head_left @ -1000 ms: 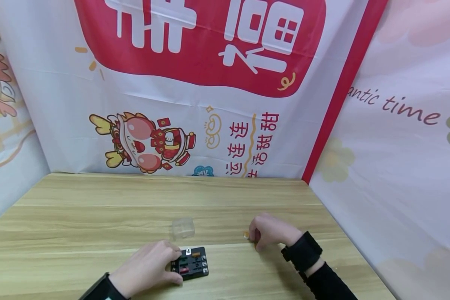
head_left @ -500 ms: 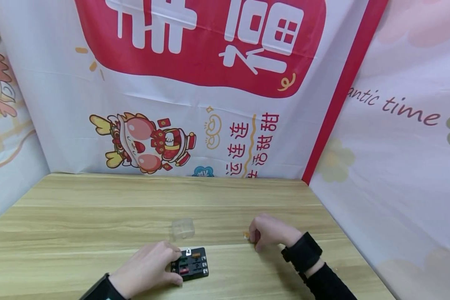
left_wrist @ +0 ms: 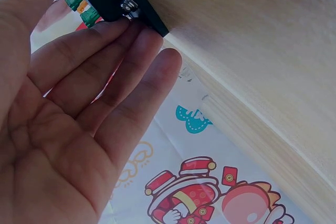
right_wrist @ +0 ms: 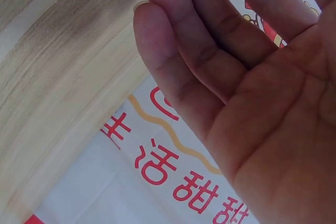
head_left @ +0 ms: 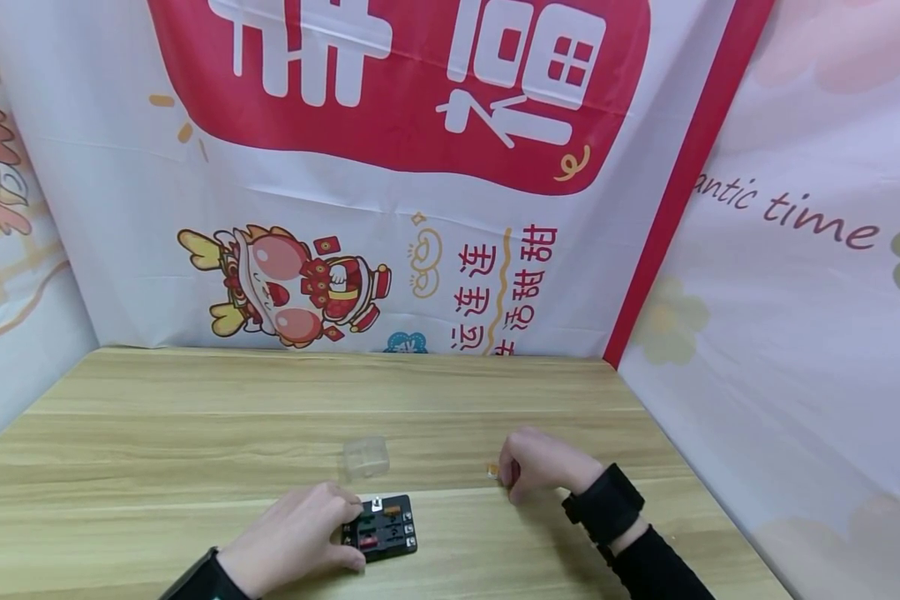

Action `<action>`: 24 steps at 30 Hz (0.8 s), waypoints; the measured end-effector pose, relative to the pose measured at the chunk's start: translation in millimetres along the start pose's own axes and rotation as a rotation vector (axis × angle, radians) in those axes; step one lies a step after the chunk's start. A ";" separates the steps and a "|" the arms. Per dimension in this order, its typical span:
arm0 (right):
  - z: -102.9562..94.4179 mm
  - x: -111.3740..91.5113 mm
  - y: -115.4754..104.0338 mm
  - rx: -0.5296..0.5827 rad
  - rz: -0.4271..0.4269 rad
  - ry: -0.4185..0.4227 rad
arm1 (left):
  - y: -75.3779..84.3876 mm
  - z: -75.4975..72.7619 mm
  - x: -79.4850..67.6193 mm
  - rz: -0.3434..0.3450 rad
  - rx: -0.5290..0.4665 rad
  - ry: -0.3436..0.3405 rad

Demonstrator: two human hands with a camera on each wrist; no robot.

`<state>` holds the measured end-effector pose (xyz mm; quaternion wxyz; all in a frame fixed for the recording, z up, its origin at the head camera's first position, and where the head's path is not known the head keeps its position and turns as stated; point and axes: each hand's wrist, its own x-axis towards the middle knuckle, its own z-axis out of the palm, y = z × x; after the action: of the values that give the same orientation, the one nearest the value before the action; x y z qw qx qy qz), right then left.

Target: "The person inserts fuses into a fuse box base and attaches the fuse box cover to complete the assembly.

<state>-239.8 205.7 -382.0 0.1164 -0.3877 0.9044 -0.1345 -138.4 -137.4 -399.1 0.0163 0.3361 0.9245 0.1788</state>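
Observation:
A black fuse block (head_left: 399,533) lies on the table, with my left hand (head_left: 300,527) gripping its left end, thumb on the near side and fingers on the far side. An orange blade fuse (head_left: 392,511) and a red one (head_left: 368,542) sit in its slots. Green fuses (left_wrist: 90,17) show in the left wrist view. My right hand (head_left: 538,462) is at the tabletop with curled fingers, close beside a small orange-and-white piece (head_left: 492,471). Its thumb and index fingertips are hidden, so I cannot tell whether they pinch anything.
A clear plastic cover (head_left: 366,457) lies behind the fuse block on the wooden table (head_left: 285,392). Printed cloth (head_left: 330,192) hangs along the table's back edge, and another printed sheet (head_left: 810,333) stands along the right side.
Both hands and the fuse block stay in place. A speck of orange seen earlier at the right fingertips is no longer visible.

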 end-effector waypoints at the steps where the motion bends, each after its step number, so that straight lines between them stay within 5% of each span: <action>1: -0.2 -0.2 0.1 -0.001 0.001 0.000 | 0.0 0.1 -0.1 0.000 0.000 0.001; 24: -0.7 -4.2 -0.7 -0.058 -0.003 0.031 | 2.5 1.3 -1.8 0.005 0.010 0.012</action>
<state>-236.8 208.5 -380.7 0.0910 -0.3904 0.9090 -0.1145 -135.3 -136.3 -399.6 0.0087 0.3374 0.9247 0.1763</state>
